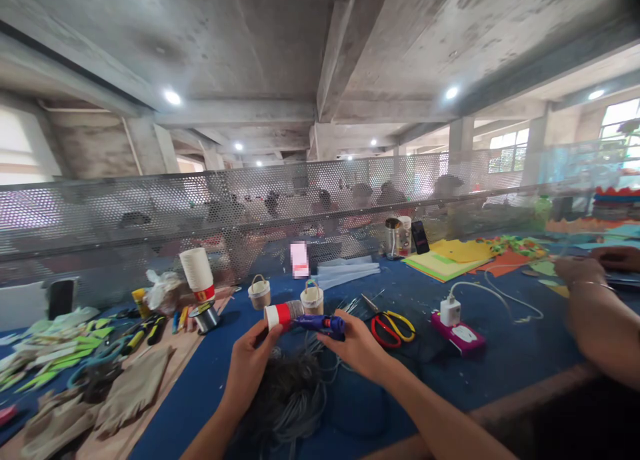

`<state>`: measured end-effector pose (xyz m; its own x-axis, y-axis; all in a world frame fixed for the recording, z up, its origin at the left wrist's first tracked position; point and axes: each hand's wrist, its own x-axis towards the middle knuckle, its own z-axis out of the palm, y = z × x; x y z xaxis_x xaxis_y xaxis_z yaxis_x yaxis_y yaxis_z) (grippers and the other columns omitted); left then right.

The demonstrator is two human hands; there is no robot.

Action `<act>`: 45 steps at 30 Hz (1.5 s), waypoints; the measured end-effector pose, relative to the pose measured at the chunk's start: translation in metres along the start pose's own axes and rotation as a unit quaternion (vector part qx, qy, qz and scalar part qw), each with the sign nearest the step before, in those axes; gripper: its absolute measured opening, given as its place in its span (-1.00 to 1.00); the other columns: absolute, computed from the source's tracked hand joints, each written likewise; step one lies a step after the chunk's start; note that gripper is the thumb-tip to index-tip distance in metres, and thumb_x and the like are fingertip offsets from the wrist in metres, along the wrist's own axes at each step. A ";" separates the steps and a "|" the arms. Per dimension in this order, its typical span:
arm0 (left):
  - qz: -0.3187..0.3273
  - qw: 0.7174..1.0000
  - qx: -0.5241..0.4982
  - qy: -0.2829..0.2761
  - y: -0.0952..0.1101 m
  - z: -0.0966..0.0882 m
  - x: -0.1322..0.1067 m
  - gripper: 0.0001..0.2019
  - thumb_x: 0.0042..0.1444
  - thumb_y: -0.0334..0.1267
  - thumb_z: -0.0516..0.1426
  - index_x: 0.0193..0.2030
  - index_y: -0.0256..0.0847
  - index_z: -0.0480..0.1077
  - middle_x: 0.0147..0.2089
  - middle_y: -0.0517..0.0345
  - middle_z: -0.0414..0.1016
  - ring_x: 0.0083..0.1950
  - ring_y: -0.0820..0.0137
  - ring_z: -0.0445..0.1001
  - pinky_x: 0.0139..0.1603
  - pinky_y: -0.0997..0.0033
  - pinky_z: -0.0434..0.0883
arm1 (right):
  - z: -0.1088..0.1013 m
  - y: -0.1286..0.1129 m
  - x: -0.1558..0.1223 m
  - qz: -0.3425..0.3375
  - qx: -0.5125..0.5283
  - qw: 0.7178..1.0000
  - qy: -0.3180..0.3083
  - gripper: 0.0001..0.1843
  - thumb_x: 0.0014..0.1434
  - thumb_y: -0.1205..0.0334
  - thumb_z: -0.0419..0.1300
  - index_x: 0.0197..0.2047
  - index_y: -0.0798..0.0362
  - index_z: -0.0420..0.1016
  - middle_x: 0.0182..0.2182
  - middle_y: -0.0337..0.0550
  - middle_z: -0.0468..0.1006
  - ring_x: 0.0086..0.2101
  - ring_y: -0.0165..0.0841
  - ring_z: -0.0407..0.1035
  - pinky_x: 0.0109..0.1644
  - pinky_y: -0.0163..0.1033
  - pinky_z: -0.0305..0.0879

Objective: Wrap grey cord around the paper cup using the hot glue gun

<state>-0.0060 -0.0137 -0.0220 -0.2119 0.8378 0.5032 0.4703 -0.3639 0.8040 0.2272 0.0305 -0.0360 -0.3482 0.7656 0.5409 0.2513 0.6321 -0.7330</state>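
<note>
My left hand (pixel 251 353) is closed around a red and white paper cup (pixel 281 316), held on its side above the blue table. Grey cord (pixel 297 309) is wound around the cup's right end. My right hand (pixel 359 347) grips a blue glue gun (pixel 323 323), whose tip points left at the cord-wrapped end; whether it touches cannot be made out. Below both hands lies a tangled heap of grey cord (pixel 295 393). Just beyond the cup stand two small handled buckets, one on the left (pixel 259 292) and one on the right (pixel 313 299).
Red and yellow-handled scissors (pixel 393 328) lie right of my hand, near a magenta power strip (pixel 457 333) with a white charger. Stacked paper cups (pixel 197 273) and work gloves (pixel 133 393) are at left. Another person's arm (pixel 597 313) reaches in from the right. A perforated metal screen (pixel 270 207) stands behind.
</note>
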 end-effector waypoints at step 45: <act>-0.106 0.976 -0.189 -0.019 0.003 0.005 -0.001 -0.38 -0.10 0.18 0.27 -0.07 -0.34 0.56 -0.35 0.09 0.61 -0.37 0.29 0.52 -0.40 0.41 0.42 | -0.084 0.029 -0.045 0.197 -0.482 0.854 0.004 -0.61 0.21 0.28 0.10 0.10 0.15 0.38 -0.02 0.13 0.43 -0.01 -0.05 0.34 -0.03 -0.10 0.24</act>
<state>0.0005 -0.0136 -0.0216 -0.2356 0.9224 0.3061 0.0675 -0.2987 0.9520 0.3264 0.0245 -0.0474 -0.0602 0.9396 0.3368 0.9755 0.1269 -0.1797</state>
